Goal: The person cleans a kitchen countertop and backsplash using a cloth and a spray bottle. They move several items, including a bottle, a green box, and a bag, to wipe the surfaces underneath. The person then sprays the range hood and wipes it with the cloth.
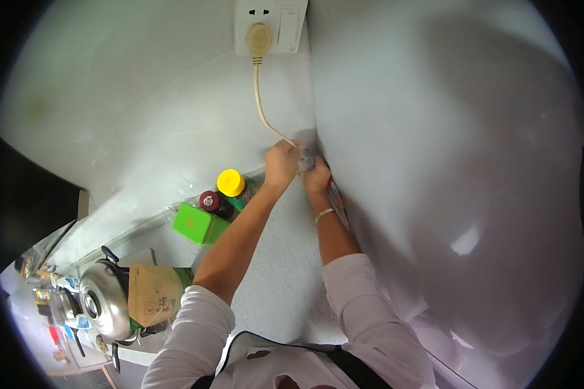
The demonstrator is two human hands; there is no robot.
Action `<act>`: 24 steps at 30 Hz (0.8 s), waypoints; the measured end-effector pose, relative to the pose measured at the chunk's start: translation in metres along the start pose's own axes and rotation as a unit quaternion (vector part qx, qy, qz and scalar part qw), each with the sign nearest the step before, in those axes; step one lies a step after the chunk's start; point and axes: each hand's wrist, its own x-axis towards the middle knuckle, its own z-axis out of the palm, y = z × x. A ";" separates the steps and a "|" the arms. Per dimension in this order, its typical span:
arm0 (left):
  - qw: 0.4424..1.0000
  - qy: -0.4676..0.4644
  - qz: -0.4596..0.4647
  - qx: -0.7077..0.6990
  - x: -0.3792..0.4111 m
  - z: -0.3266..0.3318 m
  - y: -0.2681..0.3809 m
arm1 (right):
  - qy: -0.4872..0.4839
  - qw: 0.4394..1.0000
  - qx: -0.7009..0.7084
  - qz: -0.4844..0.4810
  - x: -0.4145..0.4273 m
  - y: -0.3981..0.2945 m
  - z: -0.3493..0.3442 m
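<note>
In the corner where two walls meet the counter, my left hand is closed around the lower part of a cream power cord. The cord hangs from a plug seated in a white wall socket. Close beside it, my right hand grips a small greyish, crumpled-looking bundle; what it is made of cannot be told. A bracelet circles the right wrist. Behind that wrist, a flat patterned item leans on the right wall, partly hidden.
Left of my left forearm stand a yellow-lidded jar, a dark-capped bottle and a green box. Farther left are a lidded steel pot and a brown paper pouch on the speckled counter.
</note>
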 end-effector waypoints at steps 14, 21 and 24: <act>0.992 -0.015 0.126 0.018 0.000 0.011 0.006 | -0.152 0.977 -0.133 -0.071 0.020 0.014 0.002; 0.994 -0.027 0.109 -0.001 -0.013 0.013 0.002 | -0.060 0.995 -0.073 -0.034 0.008 0.039 0.039; 0.992 -0.036 0.119 0.009 -0.013 0.013 0.013 | -0.081 0.990 -0.119 0.001 0.024 0.039 0.039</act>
